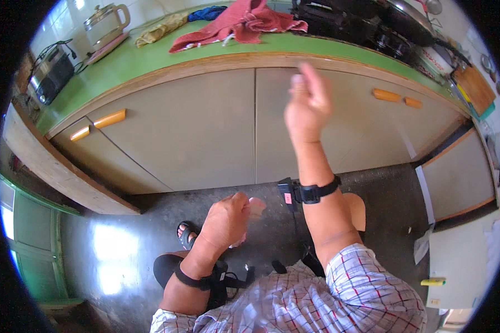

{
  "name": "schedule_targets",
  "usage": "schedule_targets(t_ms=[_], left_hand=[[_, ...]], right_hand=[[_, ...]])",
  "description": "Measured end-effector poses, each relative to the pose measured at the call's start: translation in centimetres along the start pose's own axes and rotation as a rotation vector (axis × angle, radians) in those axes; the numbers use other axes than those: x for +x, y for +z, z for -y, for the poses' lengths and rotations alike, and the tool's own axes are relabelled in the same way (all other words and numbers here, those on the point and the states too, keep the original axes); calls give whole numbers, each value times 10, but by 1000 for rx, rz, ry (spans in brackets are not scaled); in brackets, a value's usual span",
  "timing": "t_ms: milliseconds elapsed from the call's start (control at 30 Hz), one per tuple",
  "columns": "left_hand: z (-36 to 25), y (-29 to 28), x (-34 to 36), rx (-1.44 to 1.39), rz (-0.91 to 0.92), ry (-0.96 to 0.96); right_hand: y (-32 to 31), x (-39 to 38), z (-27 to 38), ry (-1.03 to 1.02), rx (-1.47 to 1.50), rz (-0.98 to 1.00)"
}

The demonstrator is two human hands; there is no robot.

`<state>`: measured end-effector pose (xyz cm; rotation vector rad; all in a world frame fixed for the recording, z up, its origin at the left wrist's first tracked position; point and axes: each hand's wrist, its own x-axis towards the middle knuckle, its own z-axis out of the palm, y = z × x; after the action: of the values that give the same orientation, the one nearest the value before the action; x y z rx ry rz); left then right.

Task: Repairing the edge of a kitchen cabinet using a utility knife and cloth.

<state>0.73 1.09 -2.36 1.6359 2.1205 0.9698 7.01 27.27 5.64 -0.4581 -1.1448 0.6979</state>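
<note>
My left hand [225, 220] is closed around a small pale pink and white piece of cloth [255, 207], low in front of my body above the dark floor. Only a bit of the cloth shows past my fingers. My right hand [308, 114] reaches forward in front of the cabinet doors, just short of the counter's wooden edge. Its fingers look stretched out and slightly blurred, with nothing visible in them. A red cloth [244, 25] lies crumpled on the green counter [150, 65] beyond it.
A black gas stove [344, 25] with a pan [408, 22] stands at the back right. On the left are a toaster [53, 75] and a glass kettle [101, 26]. Beige cabinet doors [200, 122] with wooden handles face me. A wooden board [474, 89] leans at the far right.
</note>
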Motion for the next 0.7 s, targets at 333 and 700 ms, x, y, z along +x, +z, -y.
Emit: schedule_targets(t_ms=[333, 700], left_hand=[[0, -11, -6, 54, 52, 2], [-1, -10, -6, 50, 75, -19]], right_hand=[[28, -13, -6, -214, -155, 25], [42, -26, 11, -531, -214, 197]])
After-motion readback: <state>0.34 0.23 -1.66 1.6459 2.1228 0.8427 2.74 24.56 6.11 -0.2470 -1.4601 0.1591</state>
